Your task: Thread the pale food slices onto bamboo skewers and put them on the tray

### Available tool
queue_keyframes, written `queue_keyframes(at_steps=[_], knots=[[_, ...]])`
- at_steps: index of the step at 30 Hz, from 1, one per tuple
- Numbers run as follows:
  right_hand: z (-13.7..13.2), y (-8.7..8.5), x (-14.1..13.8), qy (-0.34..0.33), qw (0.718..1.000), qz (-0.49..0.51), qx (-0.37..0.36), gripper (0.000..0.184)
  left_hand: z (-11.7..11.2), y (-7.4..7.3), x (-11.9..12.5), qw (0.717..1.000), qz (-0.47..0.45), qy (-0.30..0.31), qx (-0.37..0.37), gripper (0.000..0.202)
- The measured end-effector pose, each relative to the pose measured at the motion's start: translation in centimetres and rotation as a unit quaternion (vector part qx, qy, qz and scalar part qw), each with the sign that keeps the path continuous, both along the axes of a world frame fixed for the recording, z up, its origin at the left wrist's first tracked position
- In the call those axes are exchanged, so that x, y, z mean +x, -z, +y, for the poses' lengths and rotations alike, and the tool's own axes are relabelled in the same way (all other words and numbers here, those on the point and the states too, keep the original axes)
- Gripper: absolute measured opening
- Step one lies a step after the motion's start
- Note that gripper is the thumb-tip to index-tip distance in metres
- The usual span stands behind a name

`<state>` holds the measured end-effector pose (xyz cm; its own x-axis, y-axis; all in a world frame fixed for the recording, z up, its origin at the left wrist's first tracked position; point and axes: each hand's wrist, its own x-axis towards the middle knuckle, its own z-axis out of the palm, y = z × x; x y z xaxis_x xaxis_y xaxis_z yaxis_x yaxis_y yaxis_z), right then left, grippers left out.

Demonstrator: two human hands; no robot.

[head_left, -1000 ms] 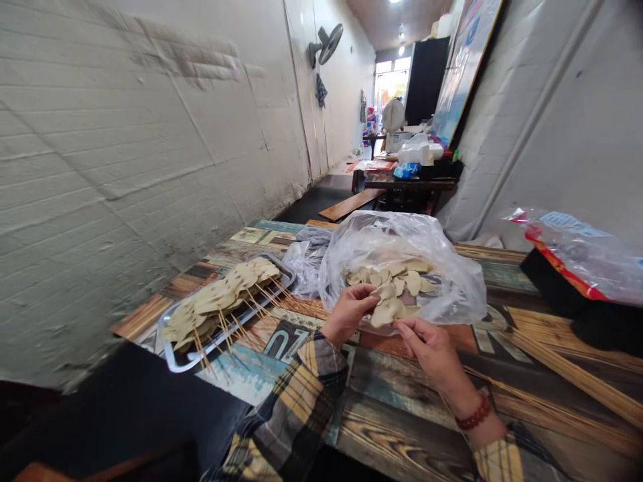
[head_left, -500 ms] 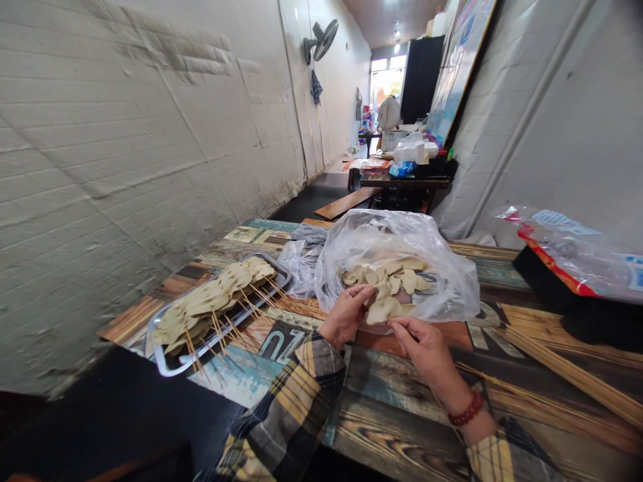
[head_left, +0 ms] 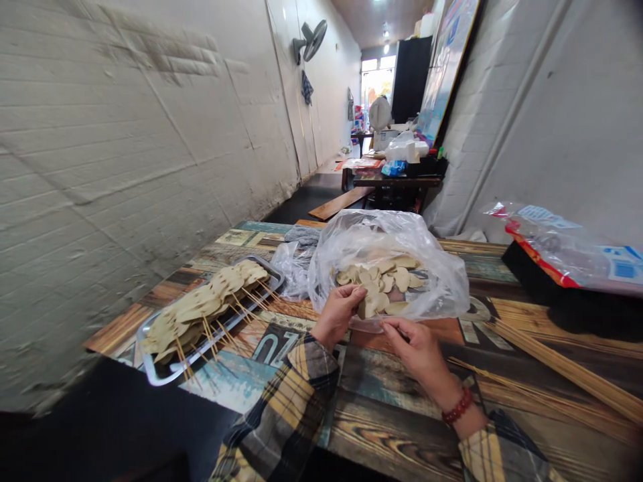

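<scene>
My left hand (head_left: 340,309) pinches a pale, flat, rounded food slice (head_left: 370,304) at the front of an opened clear plastic bag (head_left: 447,284). More such slices (head_left: 399,278) lie loose inside the bag. Just right of it, my right hand (head_left: 414,345) is closed on a thin wooden skewer, whose tip end (head_left: 378,314) meets the slice; most of the skewer is hidden by the hand. To the left, a metal tray (head_left: 165,378) holds a pile of skewered slices (head_left: 205,304), their sticks (head_left: 244,308) jutting over its near rim.
Bare skewers (head_left: 562,361) lie in a bundle on the wood-patterned table (head_left: 386,428) at right. Behind them stands a black box (head_left: 547,288) with red-edged plastic packaging (head_left: 577,251). A smaller crumpled bag (head_left: 294,271) sits between tray and large bag.
The view has shifted slightly, so everything sits a little further left. Both hands keep their grips, with the slice and skewer still together at the bag's front.
</scene>
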<state>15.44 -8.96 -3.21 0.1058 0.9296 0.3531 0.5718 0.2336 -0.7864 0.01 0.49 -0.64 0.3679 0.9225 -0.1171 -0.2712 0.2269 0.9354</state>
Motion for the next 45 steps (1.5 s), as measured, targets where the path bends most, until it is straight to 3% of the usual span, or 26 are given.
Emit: queue_keyframes(at_steps=[11, 22, 24, 28, 31, 34, 38, 41, 45], knots=[[0.0, 0.1, 0.2, -0.002, 1.0, 0.004, -0.031, 0.032, -0.5, 0.7, 0.7, 0.999, 0.032, 0.012, 0.03, 0.042], [0.1, -0.3, 0.4, 0.015, 0.999, 0.019, -0.023, 0.034, -1.0, 0.3, 1.1, 0.999, 0.011, 0.042, 0.015, 0.04], [0.1, -0.9, 0.7, 0.028, 0.999, 0.043, -0.016, 0.035, -0.6, 0.1, 0.6, 1.0, -0.013, 0.023, 0.01, 0.044], [0.1, -1.9, 1.7, 0.09, 0.993, 0.075, -0.006, 0.037, 0.9, 0.0, -0.6, 0.995, -0.019, -0.092, 0.034, 0.043], [0.1, -2.1, 2.3, 0.116, 0.989, 0.093, -0.005, 0.039, 1.8, 0.7, -1.0, 0.986, 0.022, -0.148, 0.069, 0.035], [0.3, -1.9, 2.5, 0.123, 0.986, 0.115, -0.005, 0.04, 2.6, 1.8, -1.0, 0.977, 0.094, -0.155, 0.116, 0.024], [0.5, -1.6, 2.8, 0.124, 0.983, 0.135, -0.007, 0.039, 3.1, 3.0, -0.9, 0.935, 0.239, -0.153, 0.213, 0.013], [0.7, -1.4, 3.1, 0.142, 0.982, 0.126, 0.011, 0.041, 3.2, 3.3, -0.9, 0.904, 0.304, -0.149, 0.261, 0.016], [0.8, -1.4, 3.5, 0.164, 0.979, 0.113, 0.034, 0.043, 3.3, 2.9, -0.7, 0.883, 0.343, -0.151, 0.282, 0.017]])
